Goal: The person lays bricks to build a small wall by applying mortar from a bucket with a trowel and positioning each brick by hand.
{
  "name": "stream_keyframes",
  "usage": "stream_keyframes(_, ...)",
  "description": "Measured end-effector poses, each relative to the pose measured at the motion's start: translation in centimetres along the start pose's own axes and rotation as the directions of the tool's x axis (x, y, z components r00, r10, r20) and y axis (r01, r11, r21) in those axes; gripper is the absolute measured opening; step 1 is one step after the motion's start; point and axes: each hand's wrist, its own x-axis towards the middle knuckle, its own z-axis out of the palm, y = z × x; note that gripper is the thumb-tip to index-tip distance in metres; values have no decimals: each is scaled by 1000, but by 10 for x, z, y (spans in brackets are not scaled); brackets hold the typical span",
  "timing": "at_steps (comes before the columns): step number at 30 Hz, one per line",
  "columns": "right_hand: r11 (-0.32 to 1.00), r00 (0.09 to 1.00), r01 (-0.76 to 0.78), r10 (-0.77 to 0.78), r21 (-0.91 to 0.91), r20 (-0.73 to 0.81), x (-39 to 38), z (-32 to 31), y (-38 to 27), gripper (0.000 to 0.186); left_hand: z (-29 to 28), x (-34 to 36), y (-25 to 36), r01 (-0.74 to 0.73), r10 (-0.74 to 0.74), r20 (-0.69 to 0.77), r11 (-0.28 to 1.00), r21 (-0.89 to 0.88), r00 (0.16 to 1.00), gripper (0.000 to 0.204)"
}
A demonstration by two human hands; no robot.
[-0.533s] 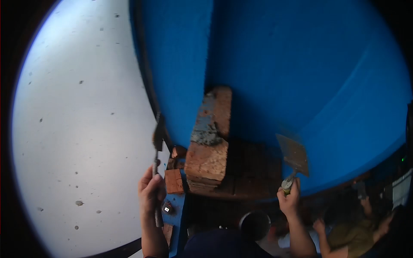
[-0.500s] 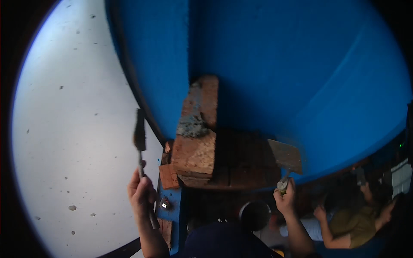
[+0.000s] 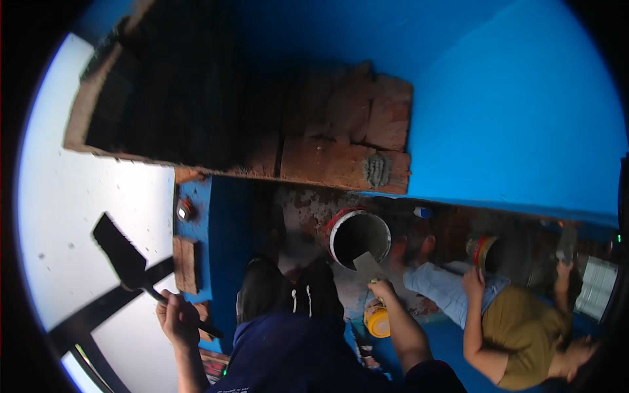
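My left hand is closed round the handle of a trowel, its dark blade pointing up and away over the white surface at left. Lower right of centre, my right hand grips a second, pale flat-bladed trowel. That blade overlaps the near rim of a round bucket with a dark inside; whether it touches the rim I cannot tell. Beyond the bucket is a ledge of reddish bricks against the blue wall, with a grey dab of mortar near its right end.
A taller brick part rises at the ledge's left. Loose bricks and a small round device sit on a blue sill. Near my right forearm is a yellow container. At right a co-worker works beside another bucket.
My view has swung down and right, bringing the buckets and floor into sight. The right trowel has gone from beside the brick ledge to the bucket. My left trowel now tilts leftward.
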Motion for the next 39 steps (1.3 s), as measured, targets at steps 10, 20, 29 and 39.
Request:
stream_keyframes(10,803,864,-393,156,447,480,240,77,26,54,-3,-53,-165,498,-458,-300,864,72,837,23)
stream_keyframes(20,45,846,-534,35,844,533,345,154,6,52,-22,-50,-227,574,-498,-347,802,164,795,15)
stream_keyframes(29,-178,821,-386,381,905,425,283,145,-103,44,-8,-64,-203,489,-383,-375,837,246,844,28)
stream_keyframes(39,-122,946,-2,321,993,41,190,162,-53,35,1,-55,-167,398,-341,-267,895,200,901,25)
